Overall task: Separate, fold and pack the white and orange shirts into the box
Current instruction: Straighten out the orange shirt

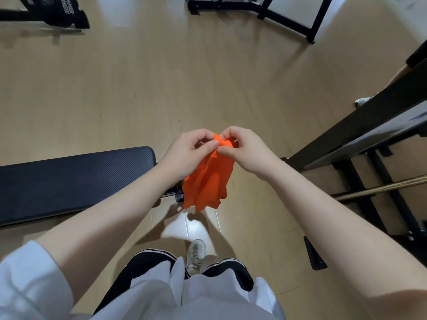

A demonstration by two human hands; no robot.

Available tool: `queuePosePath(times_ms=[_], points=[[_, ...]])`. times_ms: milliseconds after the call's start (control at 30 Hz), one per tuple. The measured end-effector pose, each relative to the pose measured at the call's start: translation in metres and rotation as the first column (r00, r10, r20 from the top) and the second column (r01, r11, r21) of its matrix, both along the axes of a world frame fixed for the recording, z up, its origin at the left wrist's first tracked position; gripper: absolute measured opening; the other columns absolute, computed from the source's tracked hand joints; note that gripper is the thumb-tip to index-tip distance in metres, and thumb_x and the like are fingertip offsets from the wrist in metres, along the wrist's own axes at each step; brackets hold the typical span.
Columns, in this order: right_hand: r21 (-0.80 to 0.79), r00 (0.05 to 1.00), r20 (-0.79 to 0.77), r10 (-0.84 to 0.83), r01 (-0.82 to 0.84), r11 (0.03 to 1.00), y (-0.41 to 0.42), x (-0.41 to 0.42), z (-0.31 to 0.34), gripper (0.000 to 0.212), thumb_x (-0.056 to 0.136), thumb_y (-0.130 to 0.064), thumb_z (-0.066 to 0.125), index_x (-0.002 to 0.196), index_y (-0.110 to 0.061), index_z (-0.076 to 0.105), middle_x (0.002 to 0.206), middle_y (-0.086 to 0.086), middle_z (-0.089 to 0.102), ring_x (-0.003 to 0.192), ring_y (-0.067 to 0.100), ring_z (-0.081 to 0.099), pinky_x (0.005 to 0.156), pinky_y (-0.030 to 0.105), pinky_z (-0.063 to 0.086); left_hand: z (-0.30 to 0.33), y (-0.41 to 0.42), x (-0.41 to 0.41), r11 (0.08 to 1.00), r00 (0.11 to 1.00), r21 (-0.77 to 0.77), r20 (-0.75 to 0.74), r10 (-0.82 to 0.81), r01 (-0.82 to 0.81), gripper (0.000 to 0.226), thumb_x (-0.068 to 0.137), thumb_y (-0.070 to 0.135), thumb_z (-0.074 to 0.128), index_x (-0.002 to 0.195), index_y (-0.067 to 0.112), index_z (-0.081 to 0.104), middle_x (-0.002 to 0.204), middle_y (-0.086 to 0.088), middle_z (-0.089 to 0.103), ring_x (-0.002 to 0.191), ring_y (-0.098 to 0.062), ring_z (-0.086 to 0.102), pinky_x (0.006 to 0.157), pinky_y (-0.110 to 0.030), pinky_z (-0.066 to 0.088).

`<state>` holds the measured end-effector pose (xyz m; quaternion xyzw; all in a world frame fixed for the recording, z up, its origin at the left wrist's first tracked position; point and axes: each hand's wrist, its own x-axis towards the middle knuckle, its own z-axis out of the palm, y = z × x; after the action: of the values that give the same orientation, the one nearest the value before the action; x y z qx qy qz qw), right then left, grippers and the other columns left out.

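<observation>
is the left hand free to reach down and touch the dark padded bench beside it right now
Probably not as things stand: the left hand pinches the top of the crumpled orange fabric shirt together with the right hand. The dark padded bench lies unobstructed below it.

Head-high view, steeply down, probably near floor [115, 88].
</observation>
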<state>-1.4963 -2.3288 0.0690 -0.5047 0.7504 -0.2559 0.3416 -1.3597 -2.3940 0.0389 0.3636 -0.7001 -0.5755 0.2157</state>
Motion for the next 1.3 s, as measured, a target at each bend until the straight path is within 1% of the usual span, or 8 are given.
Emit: queuePosePath(times_ms=[100,333,500,867,933,1067,1167,1300], points=[[-0.170,0.979,-0.197,-0.042,0.008,0.985,-0.001,-0.003,-0.003,0.006,0.084,-0.022,0.062,0.085,-0.016,0.064,0.096,-0.005,0.043,0.095,0.017,0.046,0.084,0.027,0.037,-0.009,0.003,-0.002,0.998,1.000,0.061,-0.006,-0.024,0.024,0.009,0.090,0.018,0.056,0.093,0.012,0.062,0.080,-0.013,0.055,0.074,-0.019,0.048,0.072,-0.032,0.041],[-0.369,0.856,0.505,-0.108,0.328,0.870,0.009,-0.036,0.012,0.010,0.085,-0.018,0.048,0.079,-0.018,0.055,0.073,0.002,0.052,0.068,0.017,0.045,0.063,0.029,0.037,-0.058,-0.002,0.012,0.977,0.926,-0.002,0.321,-0.199,0.211,0.020,0.090,0.029,0.056,0.092,0.013,0.066,0.095,-0.009,0.072,0.091,-0.027,0.065,0.084,-0.040,0.049],[-0.238,0.630,0.742,-0.230,0.568,0.788,0.018,-0.060,0.007,0.018,0.087,-0.009,0.045,0.073,-0.016,0.054,0.065,-0.004,0.055,0.060,0.010,0.050,0.061,0.025,0.039,-0.075,-0.021,0.026,0.891,0.670,-0.057,0.681,-0.296,0.451,0.029,0.092,0.033,0.053,0.099,0.008,0.064,0.079,-0.005,0.061,0.082,-0.026,0.056,0.069,-0.031,0.039],[-0.049,0.475,0.744,-0.470,0.741,0.670,0.039,-0.074,-0.025,0.025,0.082,0.005,0.040,0.064,-0.008,0.053,0.050,-0.002,0.054,0.049,0.011,0.051,0.054,0.020,0.042,-0.058,-0.059,0.032,0.557,0.286,-0.337,0.941,0.179,0.759,0.026,0.095,0.030,0.040,0.111,0.024,0.061,0.112,0.005,0.063,0.117,-0.023,0.041,0.090,-0.036,0.034],[-0.009,0.496,0.698,-0.517,0.728,0.686,0.035,-0.069,-0.030,0.025,0.084,0.003,0.043,0.066,-0.010,0.054,0.057,0.002,0.052,0.049,0.009,0.049,0.053,0.021,0.039,-0.056,-0.059,0.028,0.636,0.327,-0.312,0.940,0.098,0.706,0.028,0.096,0.029,0.040,0.112,0.020,0.061,0.114,-0.005,0.064,0.114,-0.028,0.049,0.090,-0.036,0.041],[0.065,0.588,0.667,-0.458,0.567,0.821,0.027,-0.050,-0.025,0.020,0.090,-0.008,0.052,0.073,-0.015,0.059,0.064,0.002,0.057,0.051,0.008,0.053,0.053,0.020,0.043,-0.044,-0.039,0.007,0.776,0.633,-0.424,0.773,0.042,0.467,0.029,0.094,0.028,0.045,0.117,0.019,0.061,0.113,-0.014,0.063,0.111,-0.033,0.053,0.089,-0.036,0.043],[-0.004,0.716,0.639,-0.282,0.369,0.929,0.021,-0.042,-0.012,0.017,0.090,-0.009,0.055,0.075,-0.015,0.059,0.061,-0.002,0.058,0.045,0.002,0.052,0.044,0.012,0.041,-0.028,-0.010,-0.014,0.951,0.932,-0.168,0.304,-0.199,0.258,0.041,0.090,0.012,0.056,0.130,0.014,0.047,0.113,-0.009,0.055,0.102,-0.018,0.052,0.087,-0.018,0.042],[-0.026,0.816,0.553,-0.169,0.220,0.975,0.013,-0.037,-0.005,0.015,0.086,-0.006,0.061,0.074,-0.014,0.063,0.063,0.002,0.059,0.051,0.009,0.054,0.051,0.020,0.044,-0.005,0.011,-0.031,0.994,0.991,0.063,-0.107,-0.078,0.085,0.044,0.087,-0.001,0.056,0.125,0.016,0.041,0.086,-0.003,0.055,0.074,-0.004,0.053,0.074,-0.009,0.044]])
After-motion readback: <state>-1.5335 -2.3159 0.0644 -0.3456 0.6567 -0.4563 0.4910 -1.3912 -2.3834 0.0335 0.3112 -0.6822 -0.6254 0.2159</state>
